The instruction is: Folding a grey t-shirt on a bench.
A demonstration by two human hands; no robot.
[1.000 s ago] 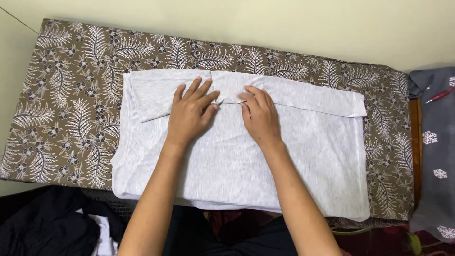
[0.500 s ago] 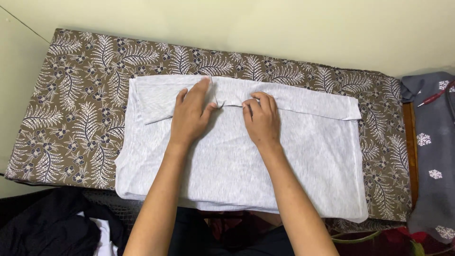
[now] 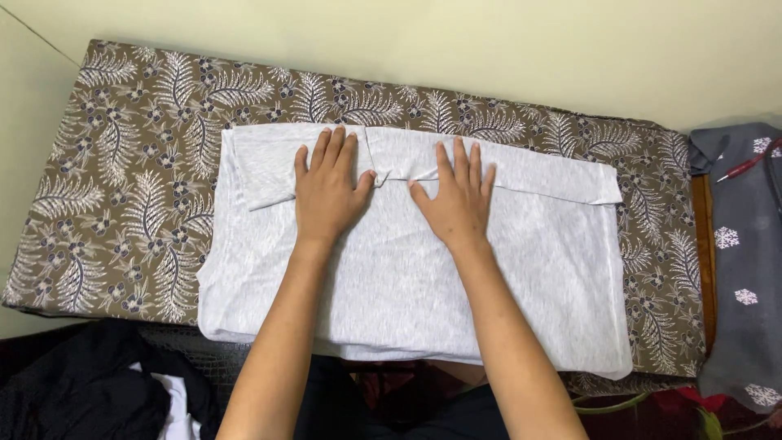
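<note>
A light grey garment [image 3: 423,285] lies spread on a brown mattress with a white leaf print [image 3: 130,187]. Its far edge is folded over toward me in a long strip. My left hand [image 3: 327,191] lies flat on the left part of that folded strip, fingers spread and pointing away. My right hand [image 3: 458,200] presses flat on the strip just to the right, fingers spread. The two thumbs almost meet at a small pucker in the fold. Neither hand grips the cloth.
A pale wall runs behind the mattress. A dark grey cloth with white snowflakes [image 3: 745,269] hangs at the right, with a red pen [image 3: 743,169] on it. A pile of black clothing [image 3: 73,391] lies at the lower left.
Both hands were pinching the folded edge with curled fingers; now the fingers are stretched out flat on the strip, which lies smoother.
</note>
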